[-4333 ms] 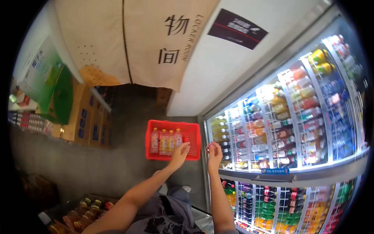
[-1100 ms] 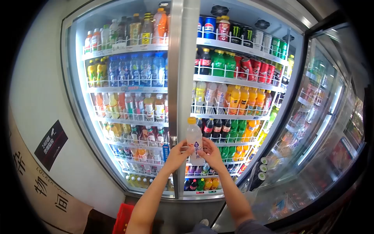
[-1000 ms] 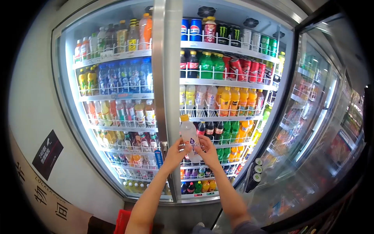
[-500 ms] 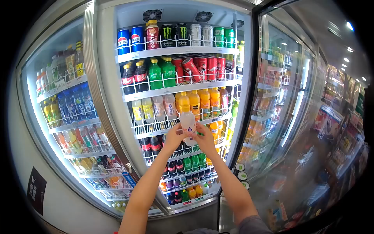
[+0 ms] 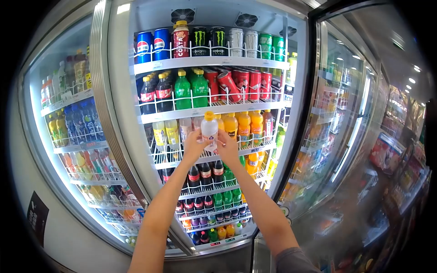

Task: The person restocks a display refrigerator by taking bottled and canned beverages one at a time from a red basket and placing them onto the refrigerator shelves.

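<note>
A clear-looking drink bottle with a yellow cap and a pale printed label is upright in front of the middle shelf. My left hand grips its lower left side. My right hand closes on the lower right side, fingers around the label. Directly behind the bottle stand orange juice bottles, partly covered by it and my right hand. To the left are bottles with yellow labels and pale ones. Whether the held bottle touches the wire shelf front cannot be made out.
Above, one shelf carries cans and a Costa bottle; another holds cola, green bottles and red cans. Wire rails front each shelf. Cola bottles fill the shelf below. The open glass door stands on my right.
Both hands and the bottle have shifted left and closer to the middle shelf. The bottle looks shorter now, and my hands sit higher in view. The camera view has shifted slightly.
</note>
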The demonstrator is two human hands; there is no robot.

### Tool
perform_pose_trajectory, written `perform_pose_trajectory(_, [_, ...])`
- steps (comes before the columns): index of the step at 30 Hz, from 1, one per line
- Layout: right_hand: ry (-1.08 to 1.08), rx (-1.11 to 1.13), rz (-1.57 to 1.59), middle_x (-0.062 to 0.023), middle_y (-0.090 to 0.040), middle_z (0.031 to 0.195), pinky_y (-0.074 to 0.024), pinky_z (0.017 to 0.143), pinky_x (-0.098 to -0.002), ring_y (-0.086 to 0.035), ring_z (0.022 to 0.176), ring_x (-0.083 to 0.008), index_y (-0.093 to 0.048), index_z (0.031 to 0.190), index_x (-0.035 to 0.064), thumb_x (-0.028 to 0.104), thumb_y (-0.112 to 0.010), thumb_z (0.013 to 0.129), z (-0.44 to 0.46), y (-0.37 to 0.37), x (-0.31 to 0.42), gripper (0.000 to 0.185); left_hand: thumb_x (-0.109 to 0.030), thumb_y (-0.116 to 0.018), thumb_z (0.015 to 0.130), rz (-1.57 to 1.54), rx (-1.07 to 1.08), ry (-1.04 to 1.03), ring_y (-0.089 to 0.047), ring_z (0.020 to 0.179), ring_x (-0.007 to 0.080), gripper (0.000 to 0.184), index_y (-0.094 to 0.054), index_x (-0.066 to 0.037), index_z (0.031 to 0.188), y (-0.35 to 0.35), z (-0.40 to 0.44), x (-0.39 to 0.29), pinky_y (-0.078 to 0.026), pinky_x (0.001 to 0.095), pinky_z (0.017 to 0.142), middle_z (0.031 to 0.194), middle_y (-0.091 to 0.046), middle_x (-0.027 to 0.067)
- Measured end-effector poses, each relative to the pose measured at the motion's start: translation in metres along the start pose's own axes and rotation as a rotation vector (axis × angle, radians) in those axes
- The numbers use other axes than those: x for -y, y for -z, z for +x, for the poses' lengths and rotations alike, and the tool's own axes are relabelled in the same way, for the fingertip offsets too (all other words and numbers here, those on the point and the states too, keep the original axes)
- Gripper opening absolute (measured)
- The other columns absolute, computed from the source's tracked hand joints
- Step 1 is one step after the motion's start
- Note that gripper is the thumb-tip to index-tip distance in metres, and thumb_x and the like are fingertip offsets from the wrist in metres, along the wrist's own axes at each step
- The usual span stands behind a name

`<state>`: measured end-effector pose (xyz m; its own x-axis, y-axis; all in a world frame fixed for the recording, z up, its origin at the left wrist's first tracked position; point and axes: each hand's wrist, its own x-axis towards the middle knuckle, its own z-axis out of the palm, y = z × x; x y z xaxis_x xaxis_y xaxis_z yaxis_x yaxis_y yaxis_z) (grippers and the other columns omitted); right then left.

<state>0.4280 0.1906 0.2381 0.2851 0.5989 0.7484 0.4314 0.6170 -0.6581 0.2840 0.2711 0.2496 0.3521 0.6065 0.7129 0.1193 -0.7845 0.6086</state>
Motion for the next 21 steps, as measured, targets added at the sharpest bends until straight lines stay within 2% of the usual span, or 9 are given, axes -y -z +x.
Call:
perform_pose_trajectory(3, [0.026, 0.059, -0.004, -0.0202, -0.061, 0.126, -0.0462, 0.100, -0.0345, -0.059, 0.122, -0.0283, -0.049, 0.135, -0.0007, -0.011, -0.050, 0.085, 0.009, -0.018, -0.027, 0.051, -0.016, -0.077, 0.076, -0.033, -0.045, -0.003, -0.064, 0.102, 0.0221, 0.057, -0.058, -0.006, 0.129, 0.009, 0.005, 0.015, -0.048, 0.0363, 0.090, 0.109, -0.062, 0.0126])
perform_pose_trajectory(6, [0.050, 0.088, 0.071, -0.0206, -0.058, 0.131, -0.0436, 0.103, -0.0341, -0.055, 0.127, -0.0271, -0.044, 0.138, -0.0010, -0.013, -0.047, 0.085, 0.013, -0.034, -0.051, 0.055, -0.013, -0.076, 0.076, -0.027, -0.075, -0.013, -0.062, 0.106, 0.0223, 0.059, -0.057, -0.006, 0.131, 0.010, 0.005, 0.028, -0.049, 0.0357, 0.090, 0.113, -0.059, 0.0132])
perform_pose_trajectory(8, [0.048, 0.131, 0.065, -0.0209, -0.054, 0.135, -0.0402, 0.106, -0.0334, -0.050, 0.131, -0.0273, -0.038, 0.142, -0.0006, -0.015, -0.045, 0.084, 0.014, -0.038, -0.066, 0.060, -0.013, -0.078, 0.072, -0.131, -0.082, 0.011, -0.063, 0.102, 0.0269, 0.065, -0.056, -0.007, 0.133, 0.007, 0.005, 0.037, -0.049, 0.0366, 0.089, 0.115, -0.060, 0.0173])
perform_pose_trajectory(12, [0.005, 0.186, 0.176, -0.0189, -0.047, 0.141, -0.0368, 0.109, -0.0315, -0.046, 0.134, -0.0264, -0.033, 0.146, 0.0003, -0.020, -0.037, 0.079, 0.012, -0.043, -0.085, 0.070, -0.007, -0.077, 0.072, -0.113, -0.079, 0.009, -0.066, 0.096, 0.0246, 0.063, -0.057, -0.006, 0.131, -0.002, 0.007, 0.060, -0.053, 0.0318, 0.079, 0.113, -0.063, 0.0146])
perform_pose_trajectory(14, [-0.053, 0.226, 0.349, -0.0165, -0.045, 0.143, -0.0353, 0.110, -0.0300, -0.043, 0.136, -0.0240, -0.031, 0.147, 0.0001, -0.021, -0.035, 0.074, 0.010, -0.042, -0.090, 0.075, -0.007, -0.076, 0.073, -0.104, -0.075, -0.008, -0.067, 0.093, 0.0229, 0.060, -0.058, -0.005, 0.130, -0.006, 0.009, 0.067, -0.054, 0.0305, 0.075, 0.107, -0.065, 0.0139])
perform_pose_trajectory(16, [-0.098, 0.227, 0.384, -0.0148, -0.043, 0.143, -0.0336, 0.111, -0.0283, -0.041, 0.137, -0.0226, -0.030, 0.148, -0.0003, -0.022, -0.033, 0.071, 0.012, -0.044, -0.097, 0.080, -0.008, -0.077, 0.074, -0.139, -0.066, 0.102, -0.068, 0.092, 0.0230, 0.058, -0.058, -0.004, 0.128, -0.008, 0.011, 0.067, -0.055, 0.0311, 0.077, 0.103, -0.067, 0.0144])
perform_pose_trajectory(19, [-0.125, 0.224, 0.318, -0.0142, -0.048, 0.137, -0.0350, 0.109, -0.0287, -0.044, 0.135, -0.0225, -0.034, 0.144, -0.0008, -0.022, -0.034, 0.072, 0.016, -0.046, -0.107, 0.075, -0.014, -0.078, 0.075, -0.048, -0.084, 0.105, -0.068, 0.092, 0.0259, 0.057, -0.056, -0.005, 0.127, -0.014, 0.015, 0.082, -0.055, 0.0343, 0.078, 0.101, -0.070, 0.0138])
perform_pose_trajectory(20, [-0.087, 0.228, 0.268, -0.0146, -0.051, 0.132, -0.0383, 0.106, -0.0294, -0.048, 0.131, -0.0231, -0.036, 0.142, 0.0000, -0.020, -0.037, 0.074, 0.015, -0.045, -0.108, 0.071, -0.016, -0.079, 0.075, 0.024, -0.103, 0.115, -0.068, 0.092, 0.0274, 0.058, -0.055, -0.006, 0.127, -0.015, 0.015, 0.086, -0.055, 0.0361, 0.078, 0.102, -0.070, 0.0136])
perform_pose_trajectory(21, [-0.052, 0.230, 0.218, -0.0149, -0.054, 0.127, -0.0416, 0.102, -0.0302, -0.053, 0.126, -0.0237, -0.038, 0.139, 0.0009, -0.018, -0.039, 0.075, 0.012, -0.045, -0.110, 0.067, -0.022, -0.080, 0.075, 0.048, -0.094, 0.105, -0.066, 0.097, 0.0311, 0.058, -0.054, -0.008, 0.126, -0.015, 0.015, 0.090, -0.052, 0.0413, 0.084, 0.102, -0.071, 0.0138])
